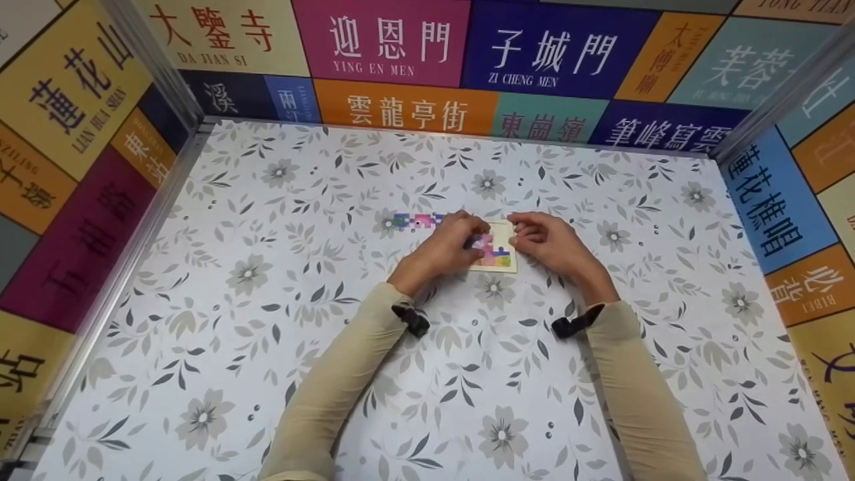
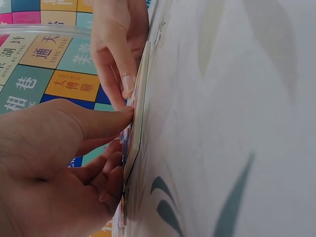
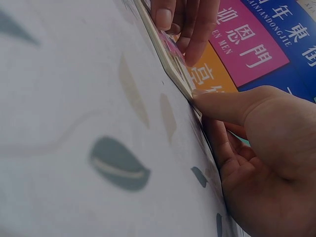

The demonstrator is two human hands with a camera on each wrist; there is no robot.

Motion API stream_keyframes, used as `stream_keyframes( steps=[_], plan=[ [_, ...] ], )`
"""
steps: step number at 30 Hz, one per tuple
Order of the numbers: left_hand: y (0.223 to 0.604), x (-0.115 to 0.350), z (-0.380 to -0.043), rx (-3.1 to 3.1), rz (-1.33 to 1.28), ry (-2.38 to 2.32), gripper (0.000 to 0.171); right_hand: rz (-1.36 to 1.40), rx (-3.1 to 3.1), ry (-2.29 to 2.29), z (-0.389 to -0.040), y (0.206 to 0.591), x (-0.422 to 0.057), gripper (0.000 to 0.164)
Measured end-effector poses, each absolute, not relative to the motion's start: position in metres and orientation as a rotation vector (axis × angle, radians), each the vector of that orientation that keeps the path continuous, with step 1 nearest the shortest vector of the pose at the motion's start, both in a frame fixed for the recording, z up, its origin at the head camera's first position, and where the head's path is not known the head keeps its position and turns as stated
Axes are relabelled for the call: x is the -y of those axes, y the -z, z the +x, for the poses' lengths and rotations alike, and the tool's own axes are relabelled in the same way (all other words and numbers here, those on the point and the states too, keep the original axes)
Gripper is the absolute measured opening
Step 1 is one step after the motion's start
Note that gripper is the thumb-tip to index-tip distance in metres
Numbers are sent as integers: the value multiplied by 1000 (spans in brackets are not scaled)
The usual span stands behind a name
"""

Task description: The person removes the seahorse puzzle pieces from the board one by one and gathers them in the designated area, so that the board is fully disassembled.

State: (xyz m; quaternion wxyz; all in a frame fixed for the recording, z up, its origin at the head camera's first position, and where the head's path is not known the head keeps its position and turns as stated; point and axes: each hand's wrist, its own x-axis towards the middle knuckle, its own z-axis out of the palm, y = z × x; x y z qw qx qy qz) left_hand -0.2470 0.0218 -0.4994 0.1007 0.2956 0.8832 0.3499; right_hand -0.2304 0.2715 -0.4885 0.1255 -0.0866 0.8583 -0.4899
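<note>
A small jigsaw puzzle board point(image 1: 502, 266) with a pale frame lies flat on the patterned tabletop. Colourful pieces fill its lower part, while its upper right shows bare cream backing. My left hand point(image 1: 446, 248) covers the board's left side, fingers curled, with the thumb on the puzzle face and the other fingertips by its edge. At the right edge, my right hand point(image 1: 549, 242) grips the frame with thumb and fingers. The left wrist view shows the left thumb point(image 2: 111, 121) on the board's face. In the right wrist view, the right thumb point(image 3: 222, 103) touches the frame's corner.
Several loose jigsaw pieces point(image 1: 421, 220) lie in a row left of the board, partly hidden by the left hand. Upright panels point(image 1: 401, 103) with large printed characters border the tabletop point(image 1: 300, 414) at the back and both sides.
</note>
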Motion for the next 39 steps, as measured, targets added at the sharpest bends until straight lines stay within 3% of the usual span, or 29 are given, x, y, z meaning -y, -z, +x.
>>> stream_keyframes(
  steps=[26,39],
  plan=[
    [497,-27,-246,-2585,823,-1074,46,-295,-2540,1427,-243,518,-287,51],
    [519,-16,-263,-2586,1038,-1121,41,-301,-2509,1453,-243,518,-286,50]
  ],
)
